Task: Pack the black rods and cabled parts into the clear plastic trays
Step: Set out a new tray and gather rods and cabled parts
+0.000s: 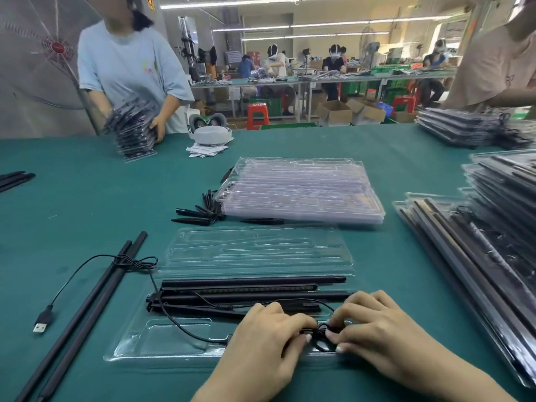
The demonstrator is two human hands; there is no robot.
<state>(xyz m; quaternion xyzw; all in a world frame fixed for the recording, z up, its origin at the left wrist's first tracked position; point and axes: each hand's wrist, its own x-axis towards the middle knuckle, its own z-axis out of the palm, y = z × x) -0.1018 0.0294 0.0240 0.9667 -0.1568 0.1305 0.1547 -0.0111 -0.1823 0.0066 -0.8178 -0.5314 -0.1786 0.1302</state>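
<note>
Both hands pinch a coiled black cable (319,333): left hand (265,332), right hand (374,323), probably bundling it to fit the open clear tray (139,340) beneath. Black rods (252,288) already sit in its slots. Spare rod pair (95,297) with USB lead waits left on the worktop (87,204); empty trays (301,187) stacked behind.

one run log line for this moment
step: coiling cable | left hand: pinching cable | right hand: pinching cable | rods: in open tray
</note>
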